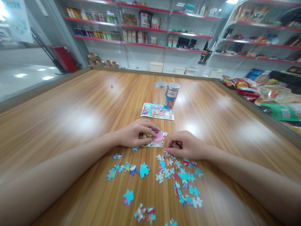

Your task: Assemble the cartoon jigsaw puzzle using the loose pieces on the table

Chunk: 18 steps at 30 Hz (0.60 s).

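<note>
1. A person's left hand [135, 133] is lying palm down over the joined puzzle section [158, 139] near the middle of the wooden surface [82, 103], its fingers loosely spread and touching the printed face, apparently steadying it.

2. The right hand [185, 146] is hovering or resting just right of that section, fingers curling inward and thumb nearing forefinger at a small piece [167, 153]; whether it is gripping the piece, one cannot tell.

3. Loose pieces [183, 174] are lying scattered on the near side, most of them to the right, while a white piece [165, 134] is sitting at the section's right edge.

4. Beyond the hands, a cartoon sheet [154, 110] is lying flat, with a clear jar [160, 94] and a printed jar [172, 92] standing side by side at its far edge.

5. The step in hand is seemingly picking out or placing a piece; a next move is calling for matching its shape and print to an open edge, pressing gently while the left hand is bracing the section.
</note>
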Each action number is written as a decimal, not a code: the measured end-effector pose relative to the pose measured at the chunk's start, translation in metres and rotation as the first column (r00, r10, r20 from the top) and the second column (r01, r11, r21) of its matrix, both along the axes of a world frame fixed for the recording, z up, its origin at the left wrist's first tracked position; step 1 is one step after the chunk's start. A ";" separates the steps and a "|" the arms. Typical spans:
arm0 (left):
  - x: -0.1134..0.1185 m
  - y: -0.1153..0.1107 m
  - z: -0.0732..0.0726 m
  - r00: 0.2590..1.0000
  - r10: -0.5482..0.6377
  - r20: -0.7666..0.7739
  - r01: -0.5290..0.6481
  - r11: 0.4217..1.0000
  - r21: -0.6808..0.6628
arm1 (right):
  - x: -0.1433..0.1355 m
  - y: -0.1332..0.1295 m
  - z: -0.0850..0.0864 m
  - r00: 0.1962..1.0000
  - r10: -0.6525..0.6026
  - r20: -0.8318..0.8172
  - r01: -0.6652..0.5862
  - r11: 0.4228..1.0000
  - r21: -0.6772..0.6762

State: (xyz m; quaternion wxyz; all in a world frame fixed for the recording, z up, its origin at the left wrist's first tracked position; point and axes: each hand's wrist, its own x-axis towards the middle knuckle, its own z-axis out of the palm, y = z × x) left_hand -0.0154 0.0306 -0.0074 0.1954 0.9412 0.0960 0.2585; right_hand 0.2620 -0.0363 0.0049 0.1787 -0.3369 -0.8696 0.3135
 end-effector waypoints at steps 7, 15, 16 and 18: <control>0.001 -0.002 0.003 1.000 0.006 -0.002 -0.006 1.000 0.009 | -0.002 -0.013 0.000 0.996 0.055 -0.068 -0.040 0.978 0.205; 0.002 0.000 0.003 1.000 -0.015 0.012 0.015 1.000 -0.001 | -0.025 -0.064 0.007 0.948 0.213 0.235 -0.302 0.834 0.462; 0.002 0.000 0.003 1.000 -0.012 0.013 0.012 1.000 0.000 | -0.026 -0.065 0.008 0.941 0.227 0.252 -0.323 0.830 0.455; 0.002 0.000 0.003 1.000 -0.010 0.014 0.010 1.000 0.005 | -0.027 -0.064 0.010 0.931 0.261 0.256 -0.354 0.822 0.447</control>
